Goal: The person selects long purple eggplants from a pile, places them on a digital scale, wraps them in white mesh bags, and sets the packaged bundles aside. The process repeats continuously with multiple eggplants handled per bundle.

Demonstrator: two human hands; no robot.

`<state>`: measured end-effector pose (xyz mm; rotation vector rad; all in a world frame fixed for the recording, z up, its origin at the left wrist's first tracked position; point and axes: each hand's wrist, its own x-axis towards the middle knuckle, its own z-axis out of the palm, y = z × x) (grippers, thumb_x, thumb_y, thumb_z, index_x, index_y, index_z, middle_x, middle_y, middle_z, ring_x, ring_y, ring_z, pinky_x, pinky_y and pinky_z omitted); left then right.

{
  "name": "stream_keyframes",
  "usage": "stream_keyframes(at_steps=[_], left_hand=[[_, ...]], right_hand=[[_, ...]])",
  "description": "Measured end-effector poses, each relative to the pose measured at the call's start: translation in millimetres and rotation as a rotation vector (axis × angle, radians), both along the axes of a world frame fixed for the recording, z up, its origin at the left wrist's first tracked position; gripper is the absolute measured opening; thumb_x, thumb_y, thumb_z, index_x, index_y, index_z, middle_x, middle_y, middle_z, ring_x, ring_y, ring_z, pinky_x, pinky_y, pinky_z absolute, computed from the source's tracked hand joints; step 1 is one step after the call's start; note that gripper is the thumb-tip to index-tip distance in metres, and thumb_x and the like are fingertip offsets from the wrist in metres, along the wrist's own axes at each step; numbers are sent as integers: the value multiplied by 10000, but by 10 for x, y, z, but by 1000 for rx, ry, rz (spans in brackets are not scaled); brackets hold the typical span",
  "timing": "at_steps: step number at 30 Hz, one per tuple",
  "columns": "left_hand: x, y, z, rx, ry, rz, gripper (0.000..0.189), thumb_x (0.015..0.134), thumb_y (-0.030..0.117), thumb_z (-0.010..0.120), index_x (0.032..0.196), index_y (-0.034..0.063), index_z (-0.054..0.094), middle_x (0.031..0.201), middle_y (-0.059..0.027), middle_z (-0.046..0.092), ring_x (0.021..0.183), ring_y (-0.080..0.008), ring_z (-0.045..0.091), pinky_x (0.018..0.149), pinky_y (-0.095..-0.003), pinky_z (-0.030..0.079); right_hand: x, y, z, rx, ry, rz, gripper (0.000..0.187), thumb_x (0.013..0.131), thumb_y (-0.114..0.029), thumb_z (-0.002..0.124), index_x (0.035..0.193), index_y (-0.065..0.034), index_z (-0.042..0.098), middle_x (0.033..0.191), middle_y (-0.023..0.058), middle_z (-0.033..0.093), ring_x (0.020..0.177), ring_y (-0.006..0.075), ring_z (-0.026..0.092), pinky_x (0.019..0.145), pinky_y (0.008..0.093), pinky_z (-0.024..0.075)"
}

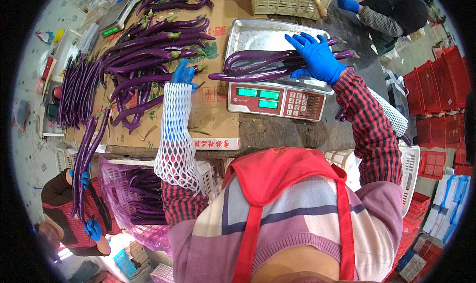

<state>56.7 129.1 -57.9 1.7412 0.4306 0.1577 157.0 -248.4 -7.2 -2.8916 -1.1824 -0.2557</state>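
My right hand [316, 58], in a blue glove, lies with spread fingers over several long purple eggplants [256, 59] on the weighing scale's metal pan [245, 33]. One eggplant is bent back on itself in a loop. The scale's red and white panel [275, 101] has lit green displays and a keypad. My left hand [184, 74], also gloved in blue, pokes out of a white foam net sleeve [174, 130] that covers my wrist and forearm. Its fingers are slightly apart beside the loose eggplant pile [148, 59], with nothing visible in them.
Cardboard [219, 123] covers the table's left part. An eggplant bundle [80, 93] and second scale [119, 17] stand left; a plastic crate [282, 2] stands behind. A netted eggplant [388, 112] lies right. A co-worker [81, 201] holds eggplants lower left; another person [390, 15] is upper right.
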Motion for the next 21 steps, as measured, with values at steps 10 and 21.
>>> stream_keyframes(at_steps=[10, 21], left_hand=[[396, -154, -296, 1226, -416, -630, 308, 813, 86, 583, 1117, 51, 550, 913, -218, 611, 817, -374, 587, 692, -422, 465], [84, -471, 107, -646, 334, -204, 687, 855, 613, 439, 1303, 92, 455, 1260, -180, 525, 1056, -344, 555, 888, -520, 440]], right_hand=[[327, 590, -366, -61, 272, 122, 859, 509, -539, 803, 1196, -101, 529, 997, 154, 619, 930, 340, 607, 753, 444, 489], [3, 684, -128, 140, -47, 225, 326, 647, -236, 698, 910, -94, 568, 820, 97, 568, 772, 289, 596, 647, 414, 460]])
